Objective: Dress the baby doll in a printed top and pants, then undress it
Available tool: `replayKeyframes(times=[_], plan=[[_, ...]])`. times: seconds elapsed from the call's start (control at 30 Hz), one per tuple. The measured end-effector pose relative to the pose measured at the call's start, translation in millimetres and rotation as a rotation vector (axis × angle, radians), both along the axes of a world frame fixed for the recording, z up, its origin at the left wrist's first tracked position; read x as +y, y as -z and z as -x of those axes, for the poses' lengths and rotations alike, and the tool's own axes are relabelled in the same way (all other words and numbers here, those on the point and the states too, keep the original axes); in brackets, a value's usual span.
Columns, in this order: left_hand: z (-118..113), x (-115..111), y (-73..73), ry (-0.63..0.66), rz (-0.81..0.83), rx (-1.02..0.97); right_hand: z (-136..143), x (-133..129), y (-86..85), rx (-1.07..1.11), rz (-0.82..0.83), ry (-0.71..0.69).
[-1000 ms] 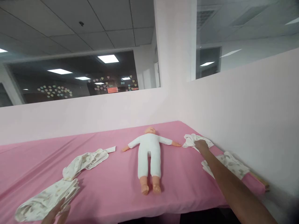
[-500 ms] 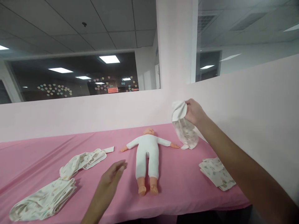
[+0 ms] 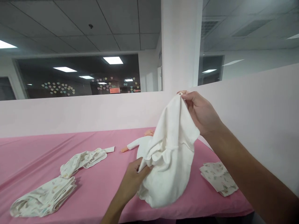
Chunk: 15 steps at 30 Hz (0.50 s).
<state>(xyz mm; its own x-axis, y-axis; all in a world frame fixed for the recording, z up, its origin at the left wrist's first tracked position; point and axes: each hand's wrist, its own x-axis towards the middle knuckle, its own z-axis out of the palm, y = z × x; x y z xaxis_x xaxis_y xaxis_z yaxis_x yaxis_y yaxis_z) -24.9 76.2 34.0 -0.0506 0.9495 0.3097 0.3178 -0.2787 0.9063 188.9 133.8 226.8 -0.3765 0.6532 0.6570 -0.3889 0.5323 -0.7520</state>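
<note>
A white baby garment (image 3: pixel 171 161) with gathered folds and a seam hangs in front of me; its exact kind is unclear. My right hand (image 3: pixel 198 109) pinches its top corner, high above the table. Lower down, my left hand (image 3: pixel 136 175) is closed on the garment's left edge, some fingers hidden behind the cloth. Behind it a baby doll (image 3: pixel 144 144) in a white suit lies on its back on the pink-covered table (image 3: pixel 100 189). The garment hides the doll's legs and its right-side arm in my view.
On the left lie a folded patterned cloth (image 3: pixel 44 197) and a crumpled patterned garment (image 3: pixel 81 161) with a white strip. Another folded patterned cloth (image 3: pixel 219 179) rests near the table's right end. A pale wall (image 3: pixel 70 115) with windows runs behind the table.
My right hand has brought the garment from beyond the doll's arm to in front of the doll. My left hand, empty before, has moved right and taken hold of its edge.
</note>
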Motion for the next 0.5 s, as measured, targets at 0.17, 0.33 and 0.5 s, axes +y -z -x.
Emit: replayKeyframes(times=[0.17, 0.33, 0.5], plan=[[47.7, -34.8, -22.8, -0.191, 0.009, -0.116, -35.4, 23.8, 29.4, -0.109, 0.113, 0.313], [62.6, -65.5, -57.8, -0.101, -0.052, -0.015, -44.5, 11.8, 65.5, -0.501, 0.072, 0.436], [34.8, -64.9, -75.6, 0.348, 0.058, 0.334, -5.7, -38.6, 79.2, -0.866, -0.182, 0.066]])
